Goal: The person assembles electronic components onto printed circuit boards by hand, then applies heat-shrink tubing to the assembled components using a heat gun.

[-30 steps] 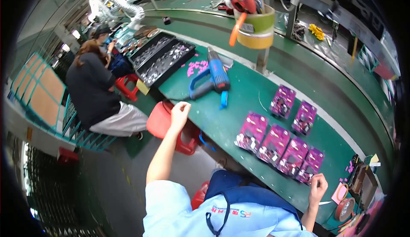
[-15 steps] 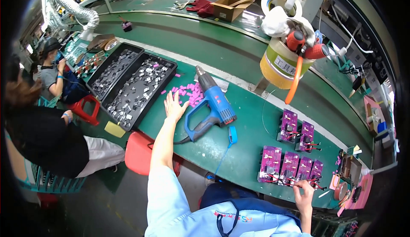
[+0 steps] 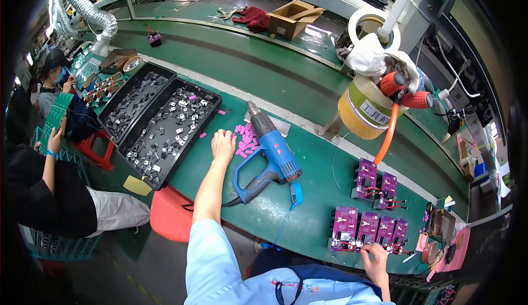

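Note:
My left hand (image 3: 224,146) rests on the green bench at the left edge of a loose pile of small pink pieces (image 3: 247,139). Its fingers are curled down and drawn together; whatever is under the fingertips is hidden. To its right lies a blue heat gun (image 3: 273,151), nozzle pointing away. My right hand (image 3: 376,262) is at the bench's front edge, thumb and forefinger pinched at the near side of the front row of purple circuit boards (image 3: 367,227). Red and black wires (image 3: 397,245) stick out there. What the pinch holds is too small to make out.
A black two-part tray (image 3: 175,132) of small black components stands left. Two more purple boards (image 3: 365,179) sit behind the front row. A tool bucket (image 3: 363,107) hangs over the bench's far side. A blue tape reel (image 3: 296,193) lies near the heat gun. Co-workers sit at left.
My left hand's spread fingers have curled and closed beside the pink pieces. My right hand stays pinched at the boards. The view has shifted; a co-worker's hands now show holding a green circuit board.

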Tool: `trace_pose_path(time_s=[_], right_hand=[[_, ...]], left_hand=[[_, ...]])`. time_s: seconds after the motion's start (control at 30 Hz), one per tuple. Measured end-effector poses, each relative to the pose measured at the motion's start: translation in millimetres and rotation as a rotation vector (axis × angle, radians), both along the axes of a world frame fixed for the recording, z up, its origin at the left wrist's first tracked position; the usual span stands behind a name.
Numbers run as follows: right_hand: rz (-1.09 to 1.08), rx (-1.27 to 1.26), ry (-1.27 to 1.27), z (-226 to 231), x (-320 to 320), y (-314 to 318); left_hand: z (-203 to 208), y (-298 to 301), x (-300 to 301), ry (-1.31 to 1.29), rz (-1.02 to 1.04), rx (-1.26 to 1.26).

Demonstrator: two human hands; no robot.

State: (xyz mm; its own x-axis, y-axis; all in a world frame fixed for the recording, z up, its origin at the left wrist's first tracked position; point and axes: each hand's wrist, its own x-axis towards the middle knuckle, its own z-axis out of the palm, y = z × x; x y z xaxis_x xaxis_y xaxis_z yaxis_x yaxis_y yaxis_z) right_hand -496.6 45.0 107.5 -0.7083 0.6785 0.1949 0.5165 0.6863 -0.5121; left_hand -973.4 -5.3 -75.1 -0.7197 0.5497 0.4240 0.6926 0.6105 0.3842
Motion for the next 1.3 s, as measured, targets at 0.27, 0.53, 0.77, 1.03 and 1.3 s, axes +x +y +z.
trace_pose_path(time_s=[0.27,0.53,0.77,1.03,1.3], right_hand=[[0.058,0.07,0.028,3,-3,3],[0.062,0.095,0.103,1,-3,-1],[0.283,0.039,0.235,9,-48,0],[0.362,-0.753,0.246,-9,-101,1],[0.217,-0.622,0.323,-31,-82,-22]], left_hand=[[-9,2,-4,0.01,-0.009,-0.188],[6,-10,-21,-0.505,0.326,0.298],[103,-26,57,-1.371,-0.055,0.865],[135,-34,248,-1.358,-0.864,0.446],[119,-46,286,-1.672,-0.794,0.389]])
